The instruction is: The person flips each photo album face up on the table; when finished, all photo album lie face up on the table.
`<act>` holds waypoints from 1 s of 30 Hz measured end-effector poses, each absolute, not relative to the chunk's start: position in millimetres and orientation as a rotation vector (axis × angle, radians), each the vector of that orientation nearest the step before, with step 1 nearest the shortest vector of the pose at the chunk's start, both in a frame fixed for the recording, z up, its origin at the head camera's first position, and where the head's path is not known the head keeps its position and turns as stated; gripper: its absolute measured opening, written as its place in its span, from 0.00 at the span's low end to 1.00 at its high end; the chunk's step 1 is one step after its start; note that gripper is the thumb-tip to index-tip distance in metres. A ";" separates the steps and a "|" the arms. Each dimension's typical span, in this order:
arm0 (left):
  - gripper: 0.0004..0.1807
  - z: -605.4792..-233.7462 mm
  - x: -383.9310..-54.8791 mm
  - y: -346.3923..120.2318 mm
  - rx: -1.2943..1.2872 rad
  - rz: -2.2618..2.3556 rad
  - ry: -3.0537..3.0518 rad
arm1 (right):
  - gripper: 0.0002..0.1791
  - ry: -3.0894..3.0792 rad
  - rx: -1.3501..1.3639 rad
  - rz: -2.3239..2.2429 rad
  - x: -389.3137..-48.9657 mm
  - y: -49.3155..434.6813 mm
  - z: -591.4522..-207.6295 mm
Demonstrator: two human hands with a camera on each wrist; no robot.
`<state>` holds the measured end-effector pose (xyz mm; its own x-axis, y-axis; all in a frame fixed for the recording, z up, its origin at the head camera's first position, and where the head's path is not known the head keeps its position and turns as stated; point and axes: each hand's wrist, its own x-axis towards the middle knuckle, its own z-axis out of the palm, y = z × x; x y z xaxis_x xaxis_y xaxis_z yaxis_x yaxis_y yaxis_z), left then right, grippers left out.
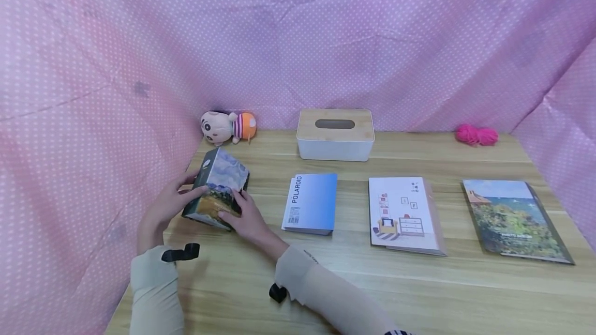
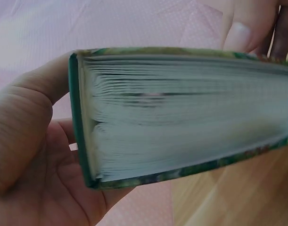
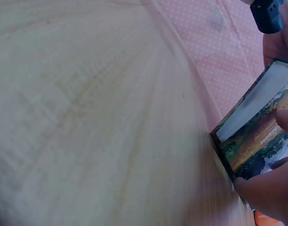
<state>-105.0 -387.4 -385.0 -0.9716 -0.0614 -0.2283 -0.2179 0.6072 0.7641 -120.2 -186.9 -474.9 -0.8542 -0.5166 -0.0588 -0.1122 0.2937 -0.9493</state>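
Observation:
A thick photo album (image 1: pixel 227 172) with a landscape cover and dark green spine is tilted at the left side of the table. My left hand (image 1: pixel 163 211) grips it from the spine side, thumb over the cover. Its page edges (image 2: pixel 181 113) face the left wrist camera, with the left palm round the spine. From the right, my right hand (image 1: pixel 253 223) holds the album by its cover and far edge. Part of that hand (image 3: pixel 271 188) shows in the right wrist view, one finger on the cover, another at the rim; its underside grip is hidden.
A blue Polaroid album (image 1: pixel 314 203), a white illustrated album (image 1: pixel 398 211) and a garden-cover photo album (image 1: pixel 512 216) lie in a row to the right. Behind them are a plush doll (image 1: pixel 228 127), a tissue box (image 1: pixel 335 146) and pink yarn (image 1: pixel 476 135), before a pink dotted curtain (image 1: pixel 326 40).

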 end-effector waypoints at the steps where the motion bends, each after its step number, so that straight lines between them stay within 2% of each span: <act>1: 0.45 -386.5 -104.3 -389.6 -0.244 1.296 2.652 | 0.41 2.220 -0.555 -1.561 -120.1 -186.4 -474.8; 8: 0.38 -396.8 -99.0 -402.0 -0.230 1.328 2.645 | 0.41 2.291 -0.520 -1.456 -118.1 -185.5 -472.5; 16: 0.35 -410.3 -95.2 -411.0 -0.229 1.426 2.547 | 0.41 2.335 -0.538 -1.400 -118.1 -185.7 -474.0; 30: 0.31 -438.7 -96.5 -412.7 -0.412 1.430 2.488 | 0.41 2.383 -0.621 -1.297 -119.9 -187.4 -480.0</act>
<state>-96.5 -412.7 -438.7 -0.9310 -0.1219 -0.3441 -0.3587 0.4809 0.8001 -119.9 -187.4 -480.0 -0.8404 -0.5330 -0.0986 -0.2065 0.4831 -0.8509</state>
